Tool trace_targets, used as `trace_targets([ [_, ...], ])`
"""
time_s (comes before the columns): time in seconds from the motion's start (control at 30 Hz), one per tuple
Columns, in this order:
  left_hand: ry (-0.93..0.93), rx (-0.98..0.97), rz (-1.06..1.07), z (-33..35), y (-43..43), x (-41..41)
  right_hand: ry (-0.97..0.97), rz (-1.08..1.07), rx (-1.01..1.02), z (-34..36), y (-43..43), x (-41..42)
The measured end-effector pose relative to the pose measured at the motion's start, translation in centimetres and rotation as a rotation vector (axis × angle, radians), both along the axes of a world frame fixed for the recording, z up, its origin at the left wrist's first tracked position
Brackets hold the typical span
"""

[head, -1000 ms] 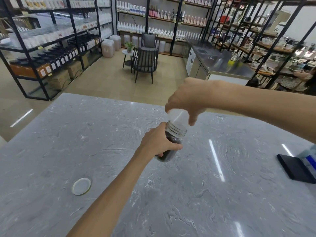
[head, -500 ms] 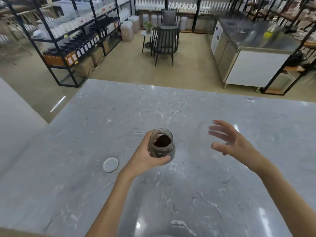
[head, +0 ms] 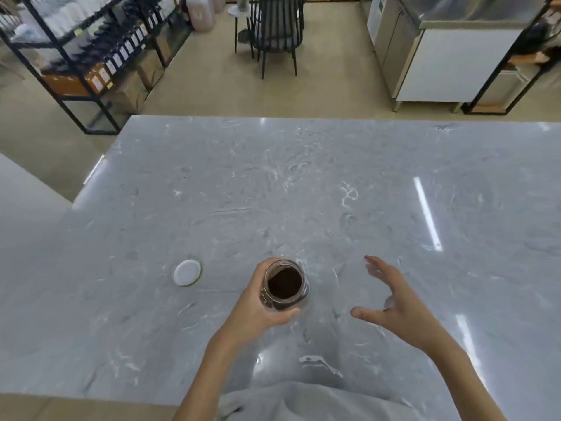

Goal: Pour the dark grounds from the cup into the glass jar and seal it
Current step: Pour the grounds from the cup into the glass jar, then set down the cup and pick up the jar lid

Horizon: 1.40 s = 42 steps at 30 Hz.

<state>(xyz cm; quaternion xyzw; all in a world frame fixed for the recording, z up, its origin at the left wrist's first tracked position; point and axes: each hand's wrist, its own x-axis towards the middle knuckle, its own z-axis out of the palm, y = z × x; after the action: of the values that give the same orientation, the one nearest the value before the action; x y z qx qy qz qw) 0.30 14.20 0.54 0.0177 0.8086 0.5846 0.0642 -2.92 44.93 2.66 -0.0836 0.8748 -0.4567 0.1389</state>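
Observation:
A small glass jar (head: 285,285) with dark grounds inside stands upright and uncovered near the front of the grey marble table (head: 303,192). My left hand (head: 258,305) is wrapped around its left side. My right hand (head: 394,302) hovers to the right of the jar, fingers spread, holding nothing. The jar's round white lid (head: 187,272) lies flat on the table, well to the left of the jar. The cup is not in view.
Beyond the table's far edge stand a dark chair (head: 277,28), black shelving with bottles (head: 91,56) at the left, and a white steel-topped counter (head: 449,62) at the right. My grey shirt (head: 303,402) shows at the bottom.
One second ago my right hand held a clear cup tipped over the jar. The cup is now gone from view, my right hand is empty, and the jar is upright.

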Motion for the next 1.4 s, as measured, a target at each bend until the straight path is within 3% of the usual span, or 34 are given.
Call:
trace_targets([
  [0.13, -0.064, -0.13, -0.051, -1.6, -0.6, -0.5, 0.074, 0.045, 0.166, -0.4, -0.4, -0.3],
  [0.77, -0.184, -0.232, -0.238, -4.0, -2.9, -0.1, 0.069, 0.251, 0.271, -4.0, -1.2, 1.1],
  [0.97, -0.217, -0.205, -0.326, -3.4, -4.1, -2.2, 0.134, 0.203, 0.318, -4.0, -1.7, 0.5],
  [1.17, -0.232, -0.307, -0.378, -2.7, -5.0, -2.8, 0.12, 0.23, 0.347, -2.8, -1.5, 1.2],
  [1.3, -0.28, -0.306, -0.346, -2.2, -5.5, -2.1, 0.162, 0.121, 0.248, 0.2, -1.8, 1.7],
  [1.4, -0.331, -0.219, -0.312, -1.5, -7.0, -1.2, 0.119, 0.009, 0.06, 2.5, -4.1, 2.1],
])
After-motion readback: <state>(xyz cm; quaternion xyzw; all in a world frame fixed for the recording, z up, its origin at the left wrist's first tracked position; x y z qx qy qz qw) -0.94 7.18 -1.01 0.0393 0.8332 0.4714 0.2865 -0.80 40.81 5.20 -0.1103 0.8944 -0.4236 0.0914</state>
